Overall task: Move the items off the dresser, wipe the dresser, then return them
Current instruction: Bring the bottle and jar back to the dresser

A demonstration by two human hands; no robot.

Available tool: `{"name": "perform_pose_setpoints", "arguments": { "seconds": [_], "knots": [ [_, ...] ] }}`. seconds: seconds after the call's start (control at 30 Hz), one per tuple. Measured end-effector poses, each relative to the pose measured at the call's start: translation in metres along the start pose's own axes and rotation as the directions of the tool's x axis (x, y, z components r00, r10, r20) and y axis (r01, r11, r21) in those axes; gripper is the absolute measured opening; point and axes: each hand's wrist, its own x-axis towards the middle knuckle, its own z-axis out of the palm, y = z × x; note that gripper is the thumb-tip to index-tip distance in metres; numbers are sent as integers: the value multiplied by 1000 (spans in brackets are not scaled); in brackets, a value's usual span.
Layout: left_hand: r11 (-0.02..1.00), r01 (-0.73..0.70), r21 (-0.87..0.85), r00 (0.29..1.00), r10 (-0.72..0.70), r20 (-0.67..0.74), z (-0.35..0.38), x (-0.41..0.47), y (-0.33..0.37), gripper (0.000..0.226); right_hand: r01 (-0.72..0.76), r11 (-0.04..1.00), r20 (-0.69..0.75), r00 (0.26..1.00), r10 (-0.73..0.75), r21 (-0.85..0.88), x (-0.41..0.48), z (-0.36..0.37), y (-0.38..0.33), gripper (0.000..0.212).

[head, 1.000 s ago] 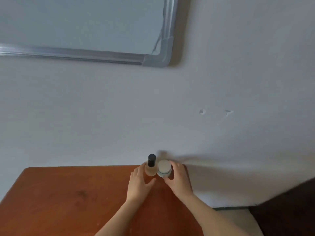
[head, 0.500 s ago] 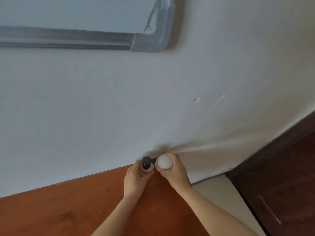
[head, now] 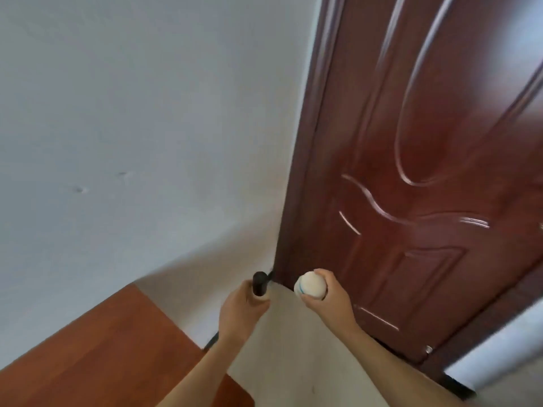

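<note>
My left hand (head: pixel 239 314) grips a small bottle with a black cap (head: pixel 259 283); only the cap and a sliver of the body show above my fingers. My right hand (head: pixel 326 298) holds a round white jar (head: pixel 310 285) with a thin blue line on its lid, fingers curled round it. Both items are in the air, past the right end of the reddish-brown dresser top (head: pixel 97 348), which fills the lower left.
A dark red panelled door (head: pixel 426 171) stands close on the right. The pale wall (head: pixel 147 113) runs behind the dresser. Light floor (head: pixel 293 362) lies below my hands, between dresser and door.
Both items have been lifted off the dresser and carried right. The view has swung right: the mirror frame is gone and the door now fills the right side.
</note>
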Motion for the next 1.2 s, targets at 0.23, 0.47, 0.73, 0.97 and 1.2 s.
{"name": "perform_pose_setpoints", "arguments": {
  "seconds": [0.23,0.47,0.73,0.97,1.2],
  "knots": [
    [978,-164,-127,902,201,383,179,-105,109,24,-301,953,-415,864,286,32,-111,-227,138,51],
    [930,-300,-210,647,361,672,321,-212,190,69,-536,836,-637,606,477,116,-260,-359,219,53],
    [853,-467,-232,341,416,843,426,-322,239,30,-682,693,-749,330,575,232,-378,-424,275,56],
    [870,-322,-374,219,453,864,508,-368,275,22,-708,662,-796,240,555,248,-404,-490,312,57],
    [817,-404,-411,197,516,833,608,-387,318,16,-752,594,-791,166,589,285,-409,-567,359,52]
  ]
}}
